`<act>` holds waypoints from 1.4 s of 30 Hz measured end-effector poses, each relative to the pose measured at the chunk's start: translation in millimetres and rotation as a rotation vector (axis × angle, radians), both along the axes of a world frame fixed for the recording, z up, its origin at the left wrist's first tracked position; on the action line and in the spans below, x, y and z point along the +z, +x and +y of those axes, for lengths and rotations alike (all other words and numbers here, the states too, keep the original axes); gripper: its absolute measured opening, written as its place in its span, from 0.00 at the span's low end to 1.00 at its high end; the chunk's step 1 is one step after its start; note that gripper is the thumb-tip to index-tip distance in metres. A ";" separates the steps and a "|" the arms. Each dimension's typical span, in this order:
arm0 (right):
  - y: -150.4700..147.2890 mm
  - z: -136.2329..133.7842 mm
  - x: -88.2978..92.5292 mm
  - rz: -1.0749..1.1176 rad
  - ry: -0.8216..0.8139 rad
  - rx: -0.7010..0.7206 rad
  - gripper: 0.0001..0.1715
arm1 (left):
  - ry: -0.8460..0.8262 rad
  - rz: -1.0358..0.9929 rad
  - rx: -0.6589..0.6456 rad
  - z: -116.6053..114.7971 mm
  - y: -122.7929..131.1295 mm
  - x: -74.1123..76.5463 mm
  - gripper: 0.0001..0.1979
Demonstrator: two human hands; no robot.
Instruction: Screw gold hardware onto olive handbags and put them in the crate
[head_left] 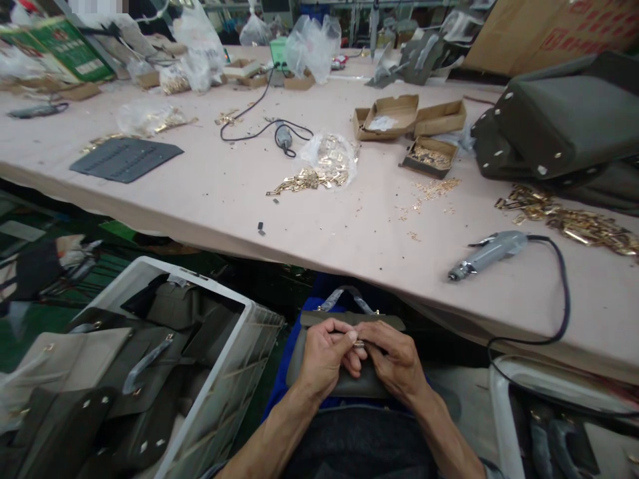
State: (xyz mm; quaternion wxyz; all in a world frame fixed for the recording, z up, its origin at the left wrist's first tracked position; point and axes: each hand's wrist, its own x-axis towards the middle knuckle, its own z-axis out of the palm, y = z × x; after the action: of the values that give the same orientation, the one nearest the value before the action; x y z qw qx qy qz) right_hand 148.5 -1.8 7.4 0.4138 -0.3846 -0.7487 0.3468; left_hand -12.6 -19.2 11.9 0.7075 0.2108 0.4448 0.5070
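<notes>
Even overhead light brightens the table (200,186); below it dims, edges bowed and soft.

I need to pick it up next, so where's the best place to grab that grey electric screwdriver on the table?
Grip the grey electric screwdriver around its thick barrel, probably from above. It lies flat on the table, tip pointing left, cord trailing off its right end, so the middle is clear.

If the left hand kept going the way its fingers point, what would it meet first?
The left hand points rightward at the right hand; it would likely meet those fingers at the small gold metal fitting.
</notes>
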 end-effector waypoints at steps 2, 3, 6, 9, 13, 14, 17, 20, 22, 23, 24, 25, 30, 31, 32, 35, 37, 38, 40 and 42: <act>-2.2 1.5 2.2 -0.014 -0.026 -0.036 0.14 | 0.012 0.069 0.033 0.5 -0.4 1.0 0.18; -3.3 2.4 3.2 -0.017 -0.037 -0.054 0.12 | 0.036 0.115 0.041 0.5 -1.0 1.8 0.17; -5.4 5.5 4.8 -0.041 -0.059 -0.089 0.09 | 0.134 0.288 0.008 0.4 -4.3 6.0 0.16; -4.9 8.2 4.7 -0.104 -0.071 -0.082 0.11 | 0.278 0.594 -0.032 2.4 -8.2 14.7 0.11; -1.4 9.9 5.2 -0.178 -0.067 -0.053 0.13 | 0.491 0.939 -0.091 7.7 -9.1 27.0 0.11; -0.4 10.2 5.7 -0.192 -0.069 -0.045 0.13 | 0.510 0.981 -0.104 8.6 -8.4 28.3 0.12; 1.6 10.8 7.0 -0.205 -0.093 -0.024 0.16 | 0.548 1.053 -0.137 9.7 -5.9 27.4 0.11; 1.1 10.0 7.3 -0.208 -0.094 -0.048 0.16 | 0.597 1.079 -0.188 9.9 -4.0 25.0 0.12; -0.5 9.0 7.7 -0.201 -0.083 -0.090 0.15 | 0.614 1.103 -0.195 10.8 -2.6 25.3 0.12; -1.3 8.5 8.3 -0.193 -0.079 -0.113 0.15 | 0.616 1.113 -0.181 11.6 -1.7 26.0 0.12; -2.0 8.2 9.2 -0.183 -0.080 -0.131 0.14 | 0.612 1.119 -0.161 12.5 -0.7 27.0 0.12; -2.3 8.1 10.4 -0.172 -0.088 -0.143 0.14 | 0.601 1.117 -0.143 13.5 0.3 28.1 0.11; -1.7 9.0 16.5 -0.133 -0.190 -0.138 0.18 | 0.525 1.090 -0.139 16.7 3.1 31.4 0.09; -1.9 9.1 16.8 -0.128 -0.200 -0.145 0.18 | 0.524 1.092 -0.141 17.0 3.1 31.6 0.09; -2.4 9.1 16.7 -0.124 -0.206 -0.157 0.18 | 0.525 1.096 -0.140 17.2 3.0 31.8 0.09; -4.4 9.5 14.6 -0.124 -0.236 -0.206 0.19 | 0.508 1.078 -0.151 17.7 3.2 32.7 0.10; -4.7 10.8 12.7 -0.134 -0.291 -0.241 0.24 | 0.479 1.053 -0.177 18.1 3.9 33.0 0.12; -4.2 11.6 12.0 -0.138 -0.322 -0.252 0.27 | 0.466 1.043 -0.188 18.3 4.3 33.0 0.13; -1.8 13.2 11.0 -0.123 -0.384 -0.243 0.31 | 0.449 1.038 -0.191 19.0 4.7 32.1 0.13; 1.5 14.2 10.6 -0.091 -0.447 -0.177 0.31 | 0.440 1.044 -0.186 20.4 4.4 30.3 0.12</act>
State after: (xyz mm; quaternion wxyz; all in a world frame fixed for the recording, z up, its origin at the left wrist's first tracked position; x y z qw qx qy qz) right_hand 150.0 12.4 18.0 0.3132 -0.5460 -0.6345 0.4485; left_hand -8.2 1.3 42.2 0.3751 0.6138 0.5988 0.3522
